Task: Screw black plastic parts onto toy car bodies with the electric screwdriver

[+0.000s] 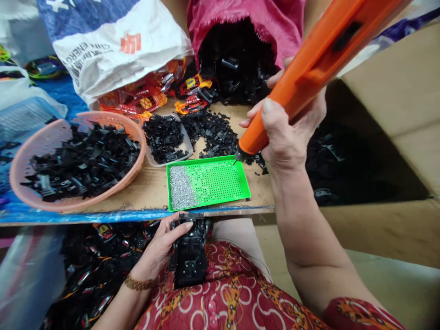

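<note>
My right hand (288, 123) is wrapped round an orange electric screwdriver (309, 68), its tip pointing down to the left. That tip is over the right end of a green perforated tray (244, 179). Small silver screws (183, 188) are heaped at the tray's left side, with more set in its holes. At my lap, my left hand (168, 238) grips a black plastic toy car chassis (189, 256), thumb lying across its upper end. The chassis is just below the table's front edge, its hollow side facing me.
A pink basket (137, 123) of black plastic parts stands on the left, beside a clear container (187, 149) of similar pieces. Loose black parts (216, 133) lie behind the tray. Red and orange car bodies (137, 98) spill from a white sack (117, 50). A cardboard box (395, 101) is at right.
</note>
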The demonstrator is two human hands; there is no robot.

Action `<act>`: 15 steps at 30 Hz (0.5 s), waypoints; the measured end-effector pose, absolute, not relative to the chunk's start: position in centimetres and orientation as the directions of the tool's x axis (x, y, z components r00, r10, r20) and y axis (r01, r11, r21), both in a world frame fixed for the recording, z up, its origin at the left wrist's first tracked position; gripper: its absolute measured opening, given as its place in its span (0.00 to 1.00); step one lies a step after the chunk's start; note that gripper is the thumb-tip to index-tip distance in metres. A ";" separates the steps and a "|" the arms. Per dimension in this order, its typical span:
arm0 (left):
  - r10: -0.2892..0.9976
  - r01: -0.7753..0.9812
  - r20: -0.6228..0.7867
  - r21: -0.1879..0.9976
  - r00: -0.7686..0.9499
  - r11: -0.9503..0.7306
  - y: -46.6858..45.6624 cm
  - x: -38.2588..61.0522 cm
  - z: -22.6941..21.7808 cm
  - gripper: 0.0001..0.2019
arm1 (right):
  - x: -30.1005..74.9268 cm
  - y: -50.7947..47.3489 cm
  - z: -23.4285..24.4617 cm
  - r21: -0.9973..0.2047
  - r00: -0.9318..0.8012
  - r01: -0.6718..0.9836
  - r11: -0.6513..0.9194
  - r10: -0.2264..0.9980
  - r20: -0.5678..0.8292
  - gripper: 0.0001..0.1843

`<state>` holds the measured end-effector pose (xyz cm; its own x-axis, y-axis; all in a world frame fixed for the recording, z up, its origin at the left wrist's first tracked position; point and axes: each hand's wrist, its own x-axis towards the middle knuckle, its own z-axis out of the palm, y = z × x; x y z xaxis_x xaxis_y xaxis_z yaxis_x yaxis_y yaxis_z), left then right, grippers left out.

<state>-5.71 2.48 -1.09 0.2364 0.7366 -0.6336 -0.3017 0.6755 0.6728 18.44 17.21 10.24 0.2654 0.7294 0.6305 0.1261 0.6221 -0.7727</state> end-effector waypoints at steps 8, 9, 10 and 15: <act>0.717 -0.294 -0.667 0.657 0.202 0.694 2.5 -5.5 -0.6 0.19 | 19.9 18.8 8.2 -0.774 0.304 0.252 0.581 0.712 0.633 0.20; 0.721 -0.296 -0.665 0.661 0.194 0.689 2.6 -5.4 -0.6 0.19 | 19.9 19.0 7.6 -0.778 0.327 0.254 0.574 0.706 0.628 0.20; 0.728 -0.298 -0.660 0.668 0.187 0.682 2.6 -5.3 -0.6 0.20 | 19.9 19.2 7.0 -0.784 0.341 0.253 0.567 0.706 0.620 0.19; 0.749 -0.373 -0.651 0.668 0.125 0.643 3.0 -4.5 -0.7 0.23 | 19.4 19.3 4.1 -0.831 0.352 0.179 0.526 0.755 0.554 0.14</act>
